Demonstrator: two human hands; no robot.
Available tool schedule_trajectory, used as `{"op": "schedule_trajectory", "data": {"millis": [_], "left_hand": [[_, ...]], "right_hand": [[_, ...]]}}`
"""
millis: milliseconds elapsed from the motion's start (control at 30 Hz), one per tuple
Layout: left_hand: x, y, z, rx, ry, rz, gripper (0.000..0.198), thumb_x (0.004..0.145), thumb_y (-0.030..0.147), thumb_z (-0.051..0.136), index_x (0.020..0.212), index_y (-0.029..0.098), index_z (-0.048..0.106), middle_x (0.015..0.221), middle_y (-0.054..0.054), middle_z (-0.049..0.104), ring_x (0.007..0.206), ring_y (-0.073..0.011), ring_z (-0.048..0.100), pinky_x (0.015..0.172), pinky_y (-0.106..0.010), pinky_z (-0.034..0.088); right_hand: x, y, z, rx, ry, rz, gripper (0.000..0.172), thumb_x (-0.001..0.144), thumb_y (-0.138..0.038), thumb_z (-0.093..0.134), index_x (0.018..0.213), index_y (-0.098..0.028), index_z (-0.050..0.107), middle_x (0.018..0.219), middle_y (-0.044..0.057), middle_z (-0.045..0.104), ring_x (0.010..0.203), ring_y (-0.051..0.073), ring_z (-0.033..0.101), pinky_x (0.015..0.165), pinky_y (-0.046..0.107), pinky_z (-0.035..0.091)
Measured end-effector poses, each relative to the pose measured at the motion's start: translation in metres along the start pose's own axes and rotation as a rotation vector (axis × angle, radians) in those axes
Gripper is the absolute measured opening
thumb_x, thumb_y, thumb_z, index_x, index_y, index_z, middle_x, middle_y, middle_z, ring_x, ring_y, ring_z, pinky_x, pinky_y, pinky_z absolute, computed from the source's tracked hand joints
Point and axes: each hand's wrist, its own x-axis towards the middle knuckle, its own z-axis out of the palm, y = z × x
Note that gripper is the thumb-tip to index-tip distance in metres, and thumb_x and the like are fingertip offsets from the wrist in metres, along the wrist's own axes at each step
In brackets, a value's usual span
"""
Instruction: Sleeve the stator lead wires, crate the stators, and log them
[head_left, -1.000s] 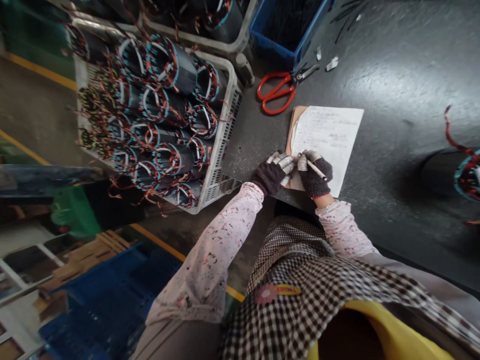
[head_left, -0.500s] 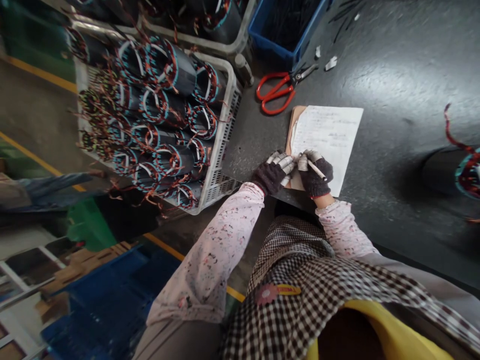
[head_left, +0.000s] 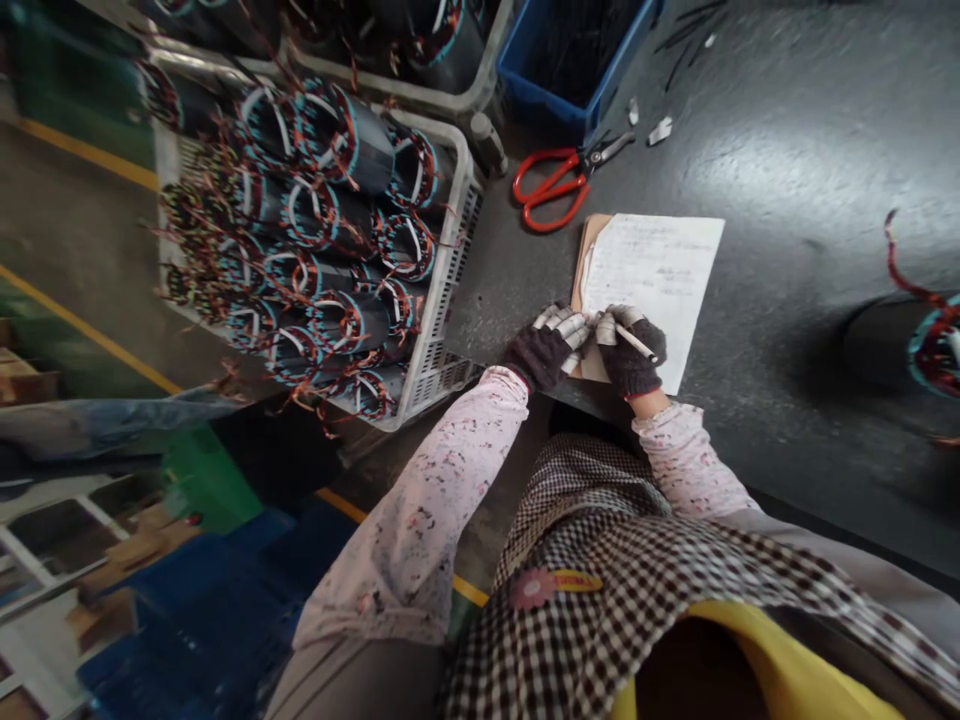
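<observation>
My right hand (head_left: 631, 350), in a dark glove with pale wrapped fingertips, is closed around a white pen (head_left: 637, 344). It rests on the lower part of an open notebook (head_left: 660, 262) whose white page carries faint handwriting. Beside it, my left hand (head_left: 547, 347), gloved the same way, lies with fingers stretched out over the notebook's lower left edge. The fingertips of both hands are close together, and the pen's tip is hidden behind the right fingers. Above the notebook lie scissors (head_left: 553, 188) with red handles.
To the left, a pale plastic crate (head_left: 442, 300) holds several motor stators (head_left: 349, 140) with copper wire ends. A blue bin (head_left: 551, 105) stands at the back of the dark table (head_left: 787, 300). Another stator (head_left: 881, 345) lies at right. White scraps (head_left: 660, 130) lie near the scissors.
Both my hands stay nearly in place at the notebook, the pen still held. At the far left, a blurred person's blue-grey clothing has shifted lower and to the right.
</observation>
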Motion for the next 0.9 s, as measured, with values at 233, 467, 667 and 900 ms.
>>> {"op": "schedule_trajectory", "data": {"millis": [233,467,667,900], "left_hand": [[-0.001,0.003,-0.004,0.013,0.025,0.039,0.063,0.113,0.032,0.045,0.174,0.017,0.054,0.185,-0.009,0.043,0.175,-0.0317,0.036,0.15,-0.066,0.018],[0.0,0.003,-0.003,0.072,0.046,0.096,0.06,0.115,0.026,0.052,0.172,0.007,0.054,0.182,-0.019,0.046,0.172,-0.0367,0.041,0.146,-0.07,0.024],[-0.001,0.001,0.001,0.12,0.083,0.11,0.056,0.117,0.027,0.049,0.169,0.009,0.058,0.179,-0.019,0.051,0.171,-0.0341,0.043,0.147,-0.066,0.026],[-0.001,0.001,0.002,0.103,0.111,0.124,0.056,0.116,0.025,0.046,0.168,0.009,0.059,0.177,-0.02,0.055,0.17,-0.0347,0.046,0.146,-0.068,0.028]], "right_hand": [[-0.004,0.009,0.003,0.12,0.099,-0.041,0.032,0.103,-0.035,0.06,0.112,-0.016,0.084,0.108,0.015,0.089,0.098,0.028,0.083,0.09,0.038,0.064],[-0.003,0.007,0.002,0.061,0.031,-0.004,0.033,0.103,-0.038,0.064,0.113,-0.014,0.084,0.111,0.018,0.088,0.098,0.029,0.082,0.092,0.04,0.064],[-0.006,0.009,0.003,0.191,0.132,0.015,0.035,0.104,-0.034,0.058,0.115,-0.012,0.083,0.107,0.017,0.088,0.096,0.027,0.082,0.094,0.04,0.065],[-0.005,0.006,0.001,0.083,0.054,0.036,0.035,0.105,-0.035,0.06,0.115,-0.012,0.083,0.114,0.02,0.088,0.102,0.031,0.082,0.095,0.041,0.062]]}}
